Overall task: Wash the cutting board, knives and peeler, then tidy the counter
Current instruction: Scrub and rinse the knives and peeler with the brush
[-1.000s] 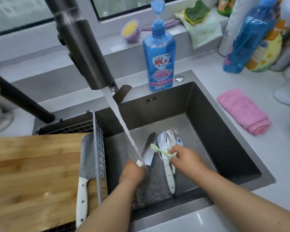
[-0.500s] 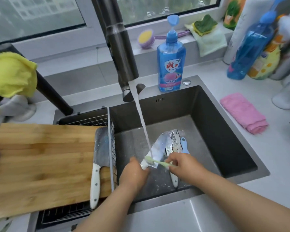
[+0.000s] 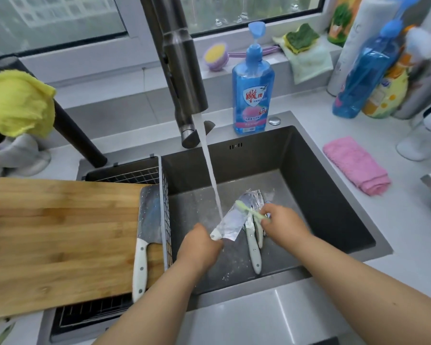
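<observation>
Left hand (image 3: 199, 245) grips knife (image 3: 230, 220) handle, blade under tap stream over sink (image 3: 334, 195). Right hand (image 3: 283, 226) pinches green brush (image 3: 249, 210) against blade. More knives (image 3: 253, 242) on sink floor. Cleaver (image 3: 147, 225) on board (image 3: 60, 240), left.

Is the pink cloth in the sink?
No, the pink cloth lies folded on the counter to the right of the sink.

The knife blade (image 3: 230, 224), earlier lying flatter below the left hand's (image 3: 199, 247) grip, now angles up under the stream, with the green brush (image 3: 250, 212) in the right hand (image 3: 283, 226) moved across it.
</observation>
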The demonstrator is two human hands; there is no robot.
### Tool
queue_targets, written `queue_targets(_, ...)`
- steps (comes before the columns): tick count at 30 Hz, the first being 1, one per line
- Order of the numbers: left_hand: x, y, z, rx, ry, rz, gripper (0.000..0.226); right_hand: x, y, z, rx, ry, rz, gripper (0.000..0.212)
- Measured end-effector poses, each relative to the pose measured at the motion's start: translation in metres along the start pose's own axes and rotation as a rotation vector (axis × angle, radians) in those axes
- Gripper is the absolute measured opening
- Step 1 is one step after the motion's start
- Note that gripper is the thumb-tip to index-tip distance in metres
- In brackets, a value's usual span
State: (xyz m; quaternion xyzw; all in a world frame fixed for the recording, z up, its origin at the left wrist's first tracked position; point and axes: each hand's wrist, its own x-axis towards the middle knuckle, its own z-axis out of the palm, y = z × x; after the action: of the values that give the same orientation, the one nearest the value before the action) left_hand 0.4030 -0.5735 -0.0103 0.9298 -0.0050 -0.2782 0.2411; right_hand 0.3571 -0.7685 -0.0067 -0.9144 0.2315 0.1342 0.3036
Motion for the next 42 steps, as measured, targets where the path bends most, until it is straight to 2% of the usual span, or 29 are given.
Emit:
queue_targets(2,0.001,0.000,-0.003,0.030,-0.001,0.004,0.033,0.003,0.003,-0.005,-0.002,-0.006,0.027,0.014)
queue_targets(6,0.001,0.002,-0.006,0.063,0.011,0.011,0.033,-0.010,-0.006,0.001,0.075,-0.130,-0.022,0.006)
queue_targets(12,0.001,0.008,-0.009,0.013,0.003,0.031,0.028,0.013,-0.003,-0.014,0.014,0.001,0.046,0.012)
queue_targets(17,0.003,0.013,-0.010,0.011,0.012,0.047,0.027,0.000,-0.014,-0.009,0.093,-0.135,-0.036,0.008)
queue_targets(19,0.001,0.016,-0.011,0.016,0.016,0.053,0.027,0.004,-0.015,-0.010,0.038,-0.094,-0.052,0.010)
queue_targets(23,-0.002,0.017,-0.014,0.055,0.027,0.063,0.027,0.022,-0.004,-0.027,-0.025,0.050,0.034,0.010)
queue_targets(29,-0.004,0.013,-0.019,0.102,0.012,0.058,0.039,-0.007,-0.019,-0.013,0.058,-0.143,-0.083,0.006)
queue_targets(31,-0.005,0.013,-0.019,0.100,0.018,0.057,0.036,0.002,-0.018,-0.015,-0.030,-0.073,-0.092,0.009)
queue_targets(35,-0.006,0.013,-0.020,0.101,0.035,0.064,0.033,0.021,-0.008,-0.029,-0.061,0.083,0.013,0.010)
queue_targets(40,-0.006,0.013,-0.022,0.089,0.041,0.064,0.031,-0.005,-0.022,-0.014,0.015,-0.080,-0.092,0.006)
queue_targets(42,-0.006,0.013,-0.022,0.078,0.037,0.067,0.029,0.000,-0.022,-0.013,-0.002,-0.057,-0.099,0.006)
